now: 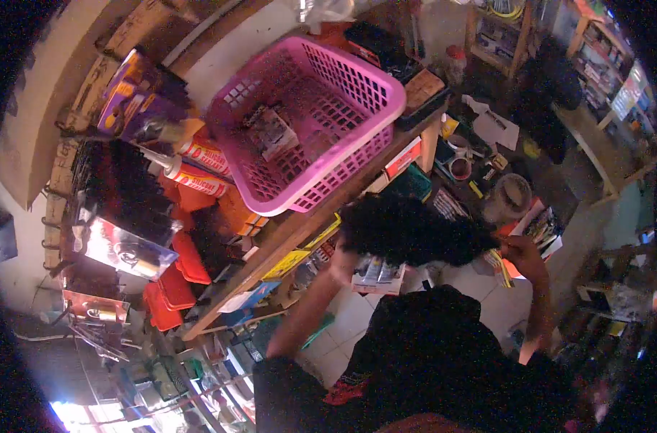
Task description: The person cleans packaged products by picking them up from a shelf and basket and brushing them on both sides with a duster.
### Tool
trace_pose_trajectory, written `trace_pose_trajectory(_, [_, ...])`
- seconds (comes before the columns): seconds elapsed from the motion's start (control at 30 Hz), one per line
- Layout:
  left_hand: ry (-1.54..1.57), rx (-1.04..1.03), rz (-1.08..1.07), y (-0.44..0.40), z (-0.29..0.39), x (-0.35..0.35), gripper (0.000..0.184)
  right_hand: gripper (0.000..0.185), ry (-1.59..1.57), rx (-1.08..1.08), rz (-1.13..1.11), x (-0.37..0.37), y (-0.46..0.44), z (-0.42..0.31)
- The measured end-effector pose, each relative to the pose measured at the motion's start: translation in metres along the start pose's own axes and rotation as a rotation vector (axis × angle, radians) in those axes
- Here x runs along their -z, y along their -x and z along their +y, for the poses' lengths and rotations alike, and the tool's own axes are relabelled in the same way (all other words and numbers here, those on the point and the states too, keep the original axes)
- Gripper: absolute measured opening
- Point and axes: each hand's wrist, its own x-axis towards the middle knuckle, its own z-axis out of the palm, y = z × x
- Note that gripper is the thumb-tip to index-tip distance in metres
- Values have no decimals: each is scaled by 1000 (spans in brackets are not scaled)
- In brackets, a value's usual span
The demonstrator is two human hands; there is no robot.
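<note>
Apparently left fingers [342,263] and right fingers [517,250] grip black fluff [415,231]; tube lettering [202,182] is blurred.

Count check: 2 hands, left [341,265] and right [525,256], with 1 black fluffy bundle [415,231] between them. Just beside left hand: 1 card pack [377,277]. Beyond left hand: 1 pink basket [395,94], 1 small block [272,132] inside. Out to left hand's left: 2 red-and-white tubes [198,179], 2 shiny packs [126,249], at least 2 red pouches [191,258]. Beyond bundle, near right hand: 1 clear tub [509,196]; loose bits around it too dark to count.
</note>
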Motion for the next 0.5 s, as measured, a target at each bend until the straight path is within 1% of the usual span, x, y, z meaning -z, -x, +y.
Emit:
trace_pose_trajectory(0.03, [18,13,-48,-4,7,2,70,15,-31,-94,48,-2,9,-7])
trace_pose_trajectory(0.07, [85,52,-174,-8,15,3,70,15,-62,-191,99,-2,18,-14])
trace_pose_trajectory(0.1, [163,99,-299,-10,26,-9,70,16,-52,-210,113,3,25,-19])
trace_pose_trajectory(0.13, [236,172,-461,-5,37,-37,70,17,-41,-232,129,10,34,-23])
trace_pose_trajectory(0.17, [133,167,-332,-5,41,-49,66,19,-31,-255,148,15,44,-29])
trace_pose_trajectory(0.23, [-85,154,-81,-9,44,-69,61,25,-73,-454,237,14,62,-54])
trace_pose_trajectory(0.27, [-180,144,-55,-9,44,-76,60,28,-99,-555,285,10,72,-65])
trace_pose_trajectory(0.33, [-367,116,-9,-11,45,-89,60,34,-204,-382,389,-22,91,-54])
trace_pose_trajectory(0.37, [-324,164,33,-14,43,-90,58,37,-254,-294,434,-32,99,-51])
trace_pose_trajectory(0.4, [-279,211,77,-16,41,-91,56,39,-204,-353,427,-35,102,-58])
trace_pose_trajectory(0.47, [-246,222,114,-35,37,-77,52,42,-103,-463,413,-36,105,-67])
trace_pose_trajectory(0.5, [-346,219,159,-21,43,-98,53,42,-27,-415,405,-31,107,-62])
